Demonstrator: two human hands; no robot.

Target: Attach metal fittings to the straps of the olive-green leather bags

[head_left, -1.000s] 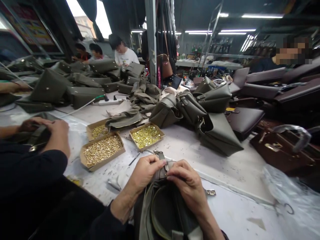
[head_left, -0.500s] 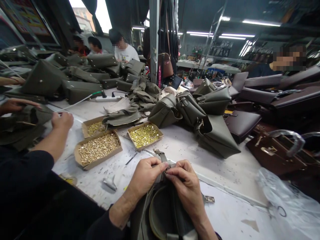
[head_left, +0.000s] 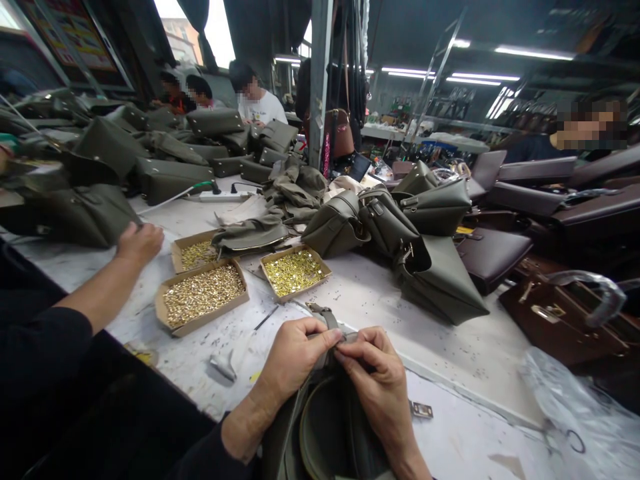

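Fingertips of left hand (head_left: 293, 357) and right hand (head_left: 373, 383) pinched on olive-green leather handbag strap (head_left: 324, 315), brass-rivet cardboard tray (head_left: 210, 319) at ten o'clock.

surface: white worktable (head_left: 465, 353); on it: three rivet trays (head_left: 203, 297) | olive bags (head_left: 435, 273) | metal clasp (head_left: 421, 409)

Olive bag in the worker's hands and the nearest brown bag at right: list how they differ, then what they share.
The olive bag is pinched at its strap by the left hand and right hand; the brown bag lies untouched. The brown bag's handle is plastic-wrapped; the olive bag shows no wrap. Both carry metal fittings.
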